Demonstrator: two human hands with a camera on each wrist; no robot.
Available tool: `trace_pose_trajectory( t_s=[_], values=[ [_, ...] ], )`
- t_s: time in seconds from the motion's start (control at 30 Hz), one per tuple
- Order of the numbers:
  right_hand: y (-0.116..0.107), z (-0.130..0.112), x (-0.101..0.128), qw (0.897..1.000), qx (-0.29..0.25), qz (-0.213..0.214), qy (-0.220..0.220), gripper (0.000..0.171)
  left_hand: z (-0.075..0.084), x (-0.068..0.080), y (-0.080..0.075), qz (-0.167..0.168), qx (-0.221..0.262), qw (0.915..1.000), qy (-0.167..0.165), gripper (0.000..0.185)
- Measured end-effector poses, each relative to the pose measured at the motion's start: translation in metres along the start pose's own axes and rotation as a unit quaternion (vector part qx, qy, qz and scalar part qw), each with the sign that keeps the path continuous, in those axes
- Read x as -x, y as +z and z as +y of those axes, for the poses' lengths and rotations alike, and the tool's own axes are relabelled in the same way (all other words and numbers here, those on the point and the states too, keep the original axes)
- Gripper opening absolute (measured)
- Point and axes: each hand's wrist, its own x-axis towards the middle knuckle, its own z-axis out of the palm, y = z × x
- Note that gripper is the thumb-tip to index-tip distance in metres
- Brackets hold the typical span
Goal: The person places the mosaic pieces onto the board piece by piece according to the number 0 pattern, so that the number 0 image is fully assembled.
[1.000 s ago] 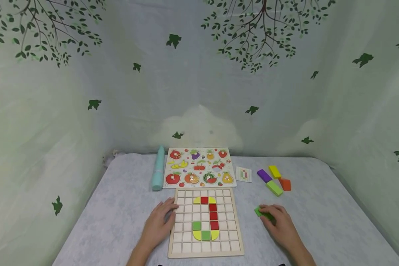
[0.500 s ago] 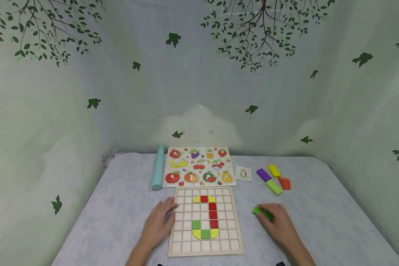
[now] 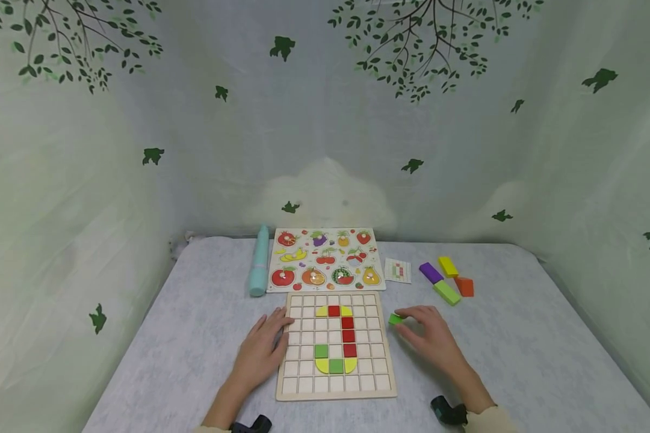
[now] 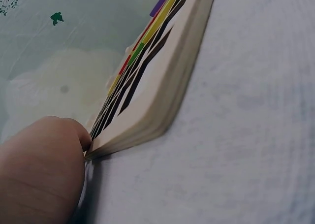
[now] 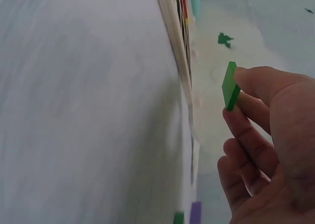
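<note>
My right hand (image 3: 436, 337) pinches a flat green tile (image 3: 395, 319) between thumb and fingers, raised above the table just off the right side of the wooden grid board (image 3: 336, 397). In the right wrist view the tile (image 5: 230, 86) stands on edge at the fingertips, the other fingers loosely bent. The left hand (image 3: 260, 352) rests on the board's left edge with fingers fairly straight; its thumb touches the rim in the left wrist view. Red tiles (image 3: 348, 336), green tiles (image 3: 321, 351) and yellow rounded tiles (image 3: 322, 365) lie in the board's squares, forming a hooked shape.
Behind the board lie a fruit picture puzzle (image 3: 326, 260), a light blue tube (image 3: 259, 261) and a small pattern card (image 3: 398, 270). Purple (image 3: 431, 273), yellow (image 3: 448, 266), orange (image 3: 464, 287) and light green blocks (image 3: 446, 293) lie at the back right.
The right hand has picked up the green tile from the table and carried it left, close to the board. The left hand has stayed on the board's edge. The head view has tilted slightly down.
</note>
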Motion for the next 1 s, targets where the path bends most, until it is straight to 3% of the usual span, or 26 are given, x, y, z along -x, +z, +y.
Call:
trace_pose_trajectory(
  t_s=[0.37, 0.6, 0.73, 1.0],
  values=[
    [0.025, -0.029, -0.007, 0.999, -0.019, -0.031, -0.029, 0.029, 0.007, -0.007, 0.003, -0.015, 0.017, 0.9997, -0.001, 0.031],
    [0.047, -0.058, -0.02, 0.99, -0.044, -0.087, -0.104, 0.023, 0.003, -0.007, -0.009, 0.002, 0.011, 0.9999, -0.007, 0.032],
    [0.056, -0.072, -0.027, 0.984, -0.028, -0.11, -0.135, 0.02, 0.001, -0.006, -0.01, -0.003, 0.022, 0.9997, -0.009, 0.033],
    [0.069, -0.093, -0.035, 0.974, 0.031, -0.162, -0.155, 0.02, 0.0, -0.004, -0.003, -0.012, 0.022, 0.9996, -0.01, 0.032]
  ],
)
